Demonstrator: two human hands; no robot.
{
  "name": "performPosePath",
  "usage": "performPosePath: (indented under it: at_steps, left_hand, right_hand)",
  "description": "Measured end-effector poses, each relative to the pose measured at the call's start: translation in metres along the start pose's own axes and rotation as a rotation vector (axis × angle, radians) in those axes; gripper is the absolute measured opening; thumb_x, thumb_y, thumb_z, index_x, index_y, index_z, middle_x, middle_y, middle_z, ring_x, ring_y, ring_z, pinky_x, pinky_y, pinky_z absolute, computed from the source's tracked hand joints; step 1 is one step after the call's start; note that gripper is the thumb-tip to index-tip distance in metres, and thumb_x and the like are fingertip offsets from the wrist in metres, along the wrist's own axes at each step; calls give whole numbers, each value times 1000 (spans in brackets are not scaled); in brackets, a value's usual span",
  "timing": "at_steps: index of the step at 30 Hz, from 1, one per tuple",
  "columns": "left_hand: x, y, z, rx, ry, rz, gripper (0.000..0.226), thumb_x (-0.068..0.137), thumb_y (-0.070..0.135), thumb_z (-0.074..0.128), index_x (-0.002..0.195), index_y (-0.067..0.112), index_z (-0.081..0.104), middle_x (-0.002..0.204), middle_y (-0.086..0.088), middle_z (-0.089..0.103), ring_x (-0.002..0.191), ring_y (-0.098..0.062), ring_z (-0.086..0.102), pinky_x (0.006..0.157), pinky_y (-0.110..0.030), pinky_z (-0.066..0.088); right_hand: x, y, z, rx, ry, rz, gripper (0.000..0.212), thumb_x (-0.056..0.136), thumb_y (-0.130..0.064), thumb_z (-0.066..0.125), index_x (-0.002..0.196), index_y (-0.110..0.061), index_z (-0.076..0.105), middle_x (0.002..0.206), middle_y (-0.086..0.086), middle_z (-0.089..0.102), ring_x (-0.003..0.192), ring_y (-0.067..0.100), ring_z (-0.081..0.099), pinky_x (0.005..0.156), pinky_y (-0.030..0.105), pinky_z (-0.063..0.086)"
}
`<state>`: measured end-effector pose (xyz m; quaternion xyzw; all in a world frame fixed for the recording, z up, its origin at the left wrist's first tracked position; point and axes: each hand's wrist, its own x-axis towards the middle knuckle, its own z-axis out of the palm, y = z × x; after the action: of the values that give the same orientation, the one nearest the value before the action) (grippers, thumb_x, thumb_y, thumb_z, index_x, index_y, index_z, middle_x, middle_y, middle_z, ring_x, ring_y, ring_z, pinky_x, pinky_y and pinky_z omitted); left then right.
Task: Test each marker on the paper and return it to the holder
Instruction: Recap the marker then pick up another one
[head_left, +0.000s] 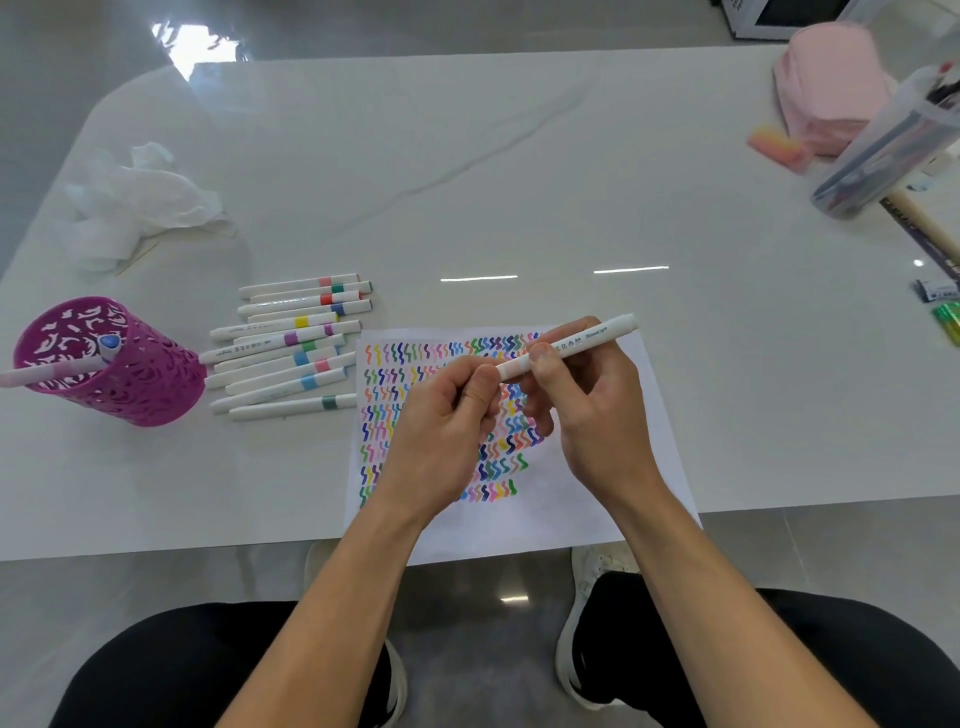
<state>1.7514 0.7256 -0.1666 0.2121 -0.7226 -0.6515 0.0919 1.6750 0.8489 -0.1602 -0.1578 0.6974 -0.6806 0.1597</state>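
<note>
Marker (571, 345) gripped in both hands above the paper (623, 467), centre frame.
My left hand (441, 415) pinched its cap end while my right hand (587, 410) curled round the barrel, likely to work the cap; the holder (140, 395) stood at left beside loose markers (291, 348).

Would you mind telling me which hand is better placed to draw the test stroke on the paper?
Probably the right. The right hand grips the marker by its barrel above the paper, while the left hand only pinches its capped end.
</note>
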Motion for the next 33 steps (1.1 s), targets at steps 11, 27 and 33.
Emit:
performPosePath:
  at_steps: [11,27,33]
  left_hand:
    - [-2,4,-6,-8,17,-8,21,103,27,51,99,21,70,63,8,57,55,-6,52,51,-19,45]
    - [-10,27,-75,2,670,314,10,95,23,70,104,25,68,107,8,72,99,-6,67,81,-20,55]
    - [-20,32,-113,411,868,576,18,103,17,60,118,14,69,117,1,69,112,-10,63,93,-27,52]
  right_hand:
    - [3,2,0,16,-83,11,14,103,-26,58,99,-14,62,70,-2,66,61,16,62,53,30,51]
    - [6,30,15,-360,-53,8,6,101,-24,66,105,-29,65,74,-4,67,66,9,64,58,19,51]
    - [3,41,19,-498,-117,-27,11,103,-20,61,107,-30,64,71,-7,63,65,7,61,57,17,47]
